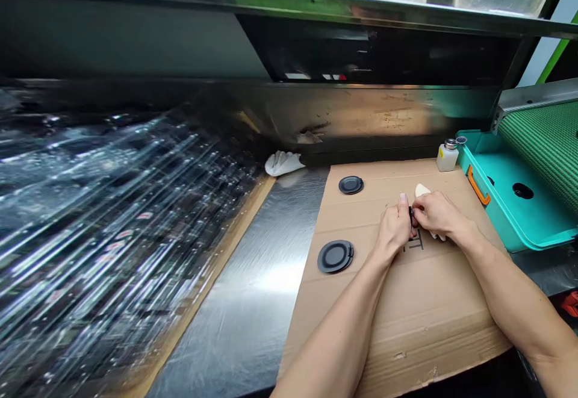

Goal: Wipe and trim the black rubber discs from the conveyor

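Note:
My left hand [396, 224] is closed around a small black plastic part [410, 214], seen nearly edge-on and mostly hidden by fingers. My right hand [436, 212] meets it from the other side, fingertips pinched at the part's edge. Under and behind the right hand lies a white cloth [421, 189], partly covered by it. Two dark grey round plastic pieces, each with a small tab, rest on the cardboard sheet [343, 307] to the left: a farther disc [351, 185] and a nearer disc [335, 256].
A white pump bottle [447, 155] stands at the cardboard's back right corner. Beside it sits a teal bin [533, 229] holding black round pieces, next to a green conveyor belt [542, 136]. Clear plastic-wrapped trays [117, 247] fill the left. A crumpled white glove [283, 163] lies behind the metal table [253, 283].

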{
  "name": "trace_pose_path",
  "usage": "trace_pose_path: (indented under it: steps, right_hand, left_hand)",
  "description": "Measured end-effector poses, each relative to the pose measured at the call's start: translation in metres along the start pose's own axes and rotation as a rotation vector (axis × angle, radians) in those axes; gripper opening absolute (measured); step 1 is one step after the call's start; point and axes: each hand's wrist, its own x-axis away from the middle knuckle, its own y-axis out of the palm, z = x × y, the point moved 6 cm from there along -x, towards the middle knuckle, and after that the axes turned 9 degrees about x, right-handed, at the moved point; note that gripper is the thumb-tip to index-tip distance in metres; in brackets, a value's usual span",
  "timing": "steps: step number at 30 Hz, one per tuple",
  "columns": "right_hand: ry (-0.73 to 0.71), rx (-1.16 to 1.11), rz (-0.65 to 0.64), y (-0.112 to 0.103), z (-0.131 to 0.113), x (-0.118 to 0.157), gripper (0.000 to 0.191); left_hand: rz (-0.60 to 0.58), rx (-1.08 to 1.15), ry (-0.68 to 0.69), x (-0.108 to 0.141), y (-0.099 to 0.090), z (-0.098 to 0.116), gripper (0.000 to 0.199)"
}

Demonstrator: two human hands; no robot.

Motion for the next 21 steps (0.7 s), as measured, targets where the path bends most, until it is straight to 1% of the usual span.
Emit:
trace_pose_path:
  steps: [5,9,12,15,18,19,20,21]
  right_hand:
    - [-0.045,0.067,0.080,-0.005,-0.005,0.001,0.023]
    - [0.022,0.095,0.018,0.002,-0.002,-0.001,0.022]
    - [0.072,0.120,0.007,0.005,0.002,-0.001,0.021]
    - [0.086,0.047,-0.041,0.007,0.008,0.002,0.020]
    - [0.073,-0.086,-0.121,0.007,0.014,0.007,0.030]
    - [0.069,-0.113,-0.122,0.005,0.016,0.008,0.034]
    - [0.077,-0.118,-0.094,0.002,0.019,0.009,0.038]
    - [0.100,-0.097,-0.037,-0.001,0.023,0.009,0.039]
  left_hand:
    - [0.015,-0.070,0.039,0.000,0.000,0.000,0.067]
    - [0.045,-0.082,0.105,0.000,-0.001,0.000,0.062]
    - [0.052,-0.050,0.091,0.001,0.000,-0.004,0.058]
    - [0.051,0.076,-0.020,-0.001,0.002,-0.013,0.061]
    - [0.147,0.369,-0.202,-0.006,-0.003,-0.020,0.065]
    - [0.176,0.477,-0.261,-0.008,-0.006,-0.022,0.064]
    - [0.186,0.577,-0.315,-0.009,-0.007,-0.023,0.063]
    - [0.181,0.663,-0.363,-0.011,-0.008,-0.023,0.061]
